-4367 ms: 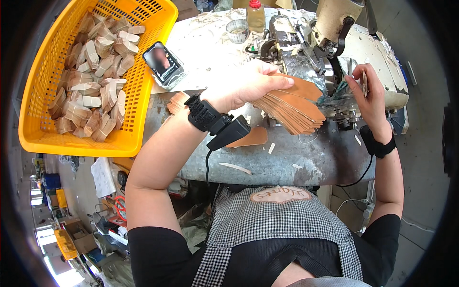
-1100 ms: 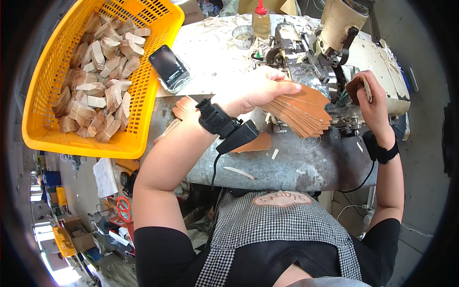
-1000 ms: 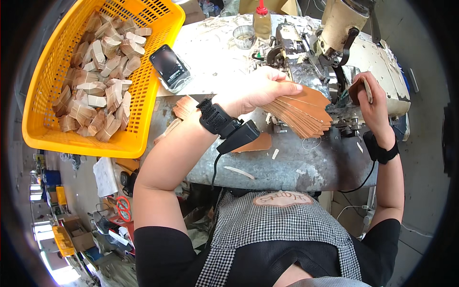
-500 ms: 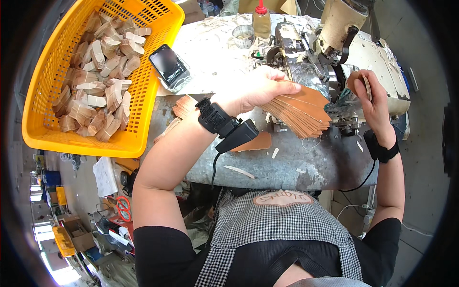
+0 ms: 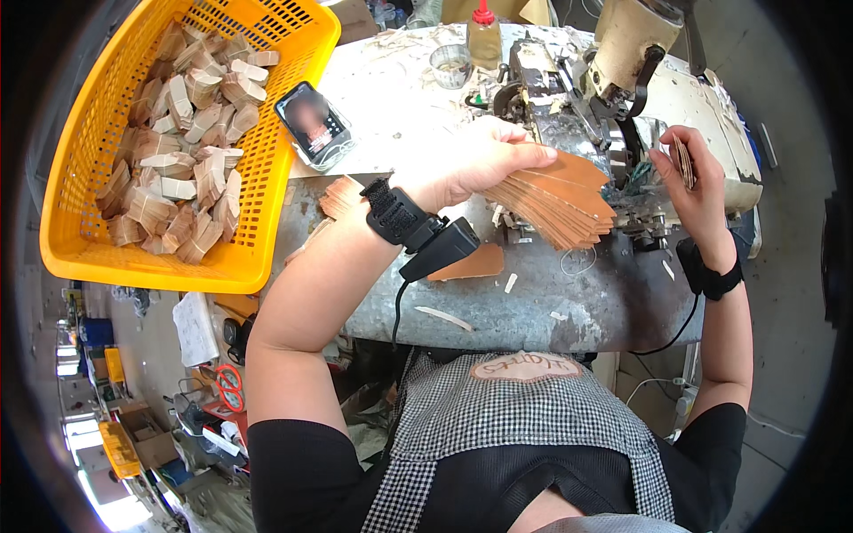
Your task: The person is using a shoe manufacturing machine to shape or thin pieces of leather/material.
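My left hand (image 5: 484, 164) grips a fanned stack of brown leather pieces (image 5: 560, 200), thumb on top, its pointed ends spread to the right. At the machine's right side, my right hand (image 5: 697, 182) is closed round a smaller stack of leather pieces (image 5: 683, 163), held edge-on. The metal machine (image 5: 622, 133) stands just behind and between the two hands. Under my left wrist, a single leather piece (image 5: 471, 264) lies on the grey table (image 5: 533, 306). Another fanned bundle (image 5: 342, 197) rests beyond my left forearm, partly hidden by it.
A yellow basket (image 5: 160, 277) of bundled pieces stands at the left. Beside it lies a phone (image 5: 311, 124). A clear cup (image 5: 451, 67) and a red-capped bottle (image 5: 484, 40) stand at the back. Scraps litter the table, and red-handled scissors (image 5: 230, 388) hang lower left.
The fanned stack in my left hand has shifted slightly and its pieces lie a little closer together. My right hand's smaller stack has turned slightly, showing more edges. The phone's screen picture differs.
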{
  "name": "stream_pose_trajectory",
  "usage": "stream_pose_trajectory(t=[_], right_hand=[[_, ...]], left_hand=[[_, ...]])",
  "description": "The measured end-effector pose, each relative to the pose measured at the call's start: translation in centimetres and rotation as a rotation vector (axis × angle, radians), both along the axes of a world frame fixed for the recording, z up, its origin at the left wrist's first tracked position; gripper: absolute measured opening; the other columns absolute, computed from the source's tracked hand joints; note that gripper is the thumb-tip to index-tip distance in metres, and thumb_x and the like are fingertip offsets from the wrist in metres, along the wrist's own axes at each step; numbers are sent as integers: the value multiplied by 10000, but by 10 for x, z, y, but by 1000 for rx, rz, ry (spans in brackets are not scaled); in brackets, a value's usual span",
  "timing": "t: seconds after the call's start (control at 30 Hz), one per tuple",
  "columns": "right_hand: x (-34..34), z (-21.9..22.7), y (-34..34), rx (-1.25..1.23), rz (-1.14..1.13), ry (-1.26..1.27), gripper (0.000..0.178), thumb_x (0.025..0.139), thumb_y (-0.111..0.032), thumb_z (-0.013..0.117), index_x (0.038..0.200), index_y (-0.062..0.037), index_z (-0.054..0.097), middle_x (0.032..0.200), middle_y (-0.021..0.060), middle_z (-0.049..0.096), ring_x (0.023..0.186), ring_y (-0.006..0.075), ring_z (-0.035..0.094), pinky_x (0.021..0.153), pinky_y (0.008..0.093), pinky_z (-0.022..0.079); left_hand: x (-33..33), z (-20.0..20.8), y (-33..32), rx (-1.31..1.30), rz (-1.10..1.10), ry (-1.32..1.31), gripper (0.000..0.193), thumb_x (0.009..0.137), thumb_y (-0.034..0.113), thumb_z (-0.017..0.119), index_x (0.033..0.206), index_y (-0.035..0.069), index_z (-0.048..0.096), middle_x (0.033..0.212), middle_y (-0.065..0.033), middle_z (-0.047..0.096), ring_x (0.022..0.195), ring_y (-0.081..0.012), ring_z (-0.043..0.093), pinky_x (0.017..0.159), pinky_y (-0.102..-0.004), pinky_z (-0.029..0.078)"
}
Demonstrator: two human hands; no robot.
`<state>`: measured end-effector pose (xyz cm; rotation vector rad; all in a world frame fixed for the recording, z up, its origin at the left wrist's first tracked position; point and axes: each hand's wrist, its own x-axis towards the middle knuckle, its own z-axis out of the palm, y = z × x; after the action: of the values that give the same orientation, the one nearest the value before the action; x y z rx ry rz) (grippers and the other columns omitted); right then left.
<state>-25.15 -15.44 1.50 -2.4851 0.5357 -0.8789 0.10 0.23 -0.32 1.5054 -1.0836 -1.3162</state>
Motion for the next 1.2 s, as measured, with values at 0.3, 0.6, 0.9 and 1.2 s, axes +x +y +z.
stream_pose_trajectory(t=[0.3,0.6,0.9,1.2], right_hand=[[1,0,1,-35,-2,-41,212,856,-67,692,1004,-7,552,844,45,589,720,115,522,661,240,435],[-2,0,0,-40,-23,-26,210,849,-59,692,995,-10,549,843,53,592,726,131,533,667,253,446],[3,-4,-2,-104,-4,-100,241,813,-87,734,956,-15,553,774,99,560,668,217,535,615,301,454],[2,-2,-5,-58,26,-13,302,792,-131,761,970,-18,544,833,104,558,714,243,531,645,318,452]], left_hand=[[-1,-2,-2,7,61,70,287,829,305,730,886,29,682,809,-49,675,698,-104,601,635,-259,478],[-5,3,-2,13,56,77,303,828,335,726,881,39,689,811,-34,674,699,-93,592,643,-262,469],[-2,11,2,22,58,9,264,875,309,695,955,62,648,880,5,665,751,-30,597,681,-188,457],[-9,8,-12,53,96,-24,245,883,295,692,915,53,668,806,15,670,707,-33,607,642,-196,472]])
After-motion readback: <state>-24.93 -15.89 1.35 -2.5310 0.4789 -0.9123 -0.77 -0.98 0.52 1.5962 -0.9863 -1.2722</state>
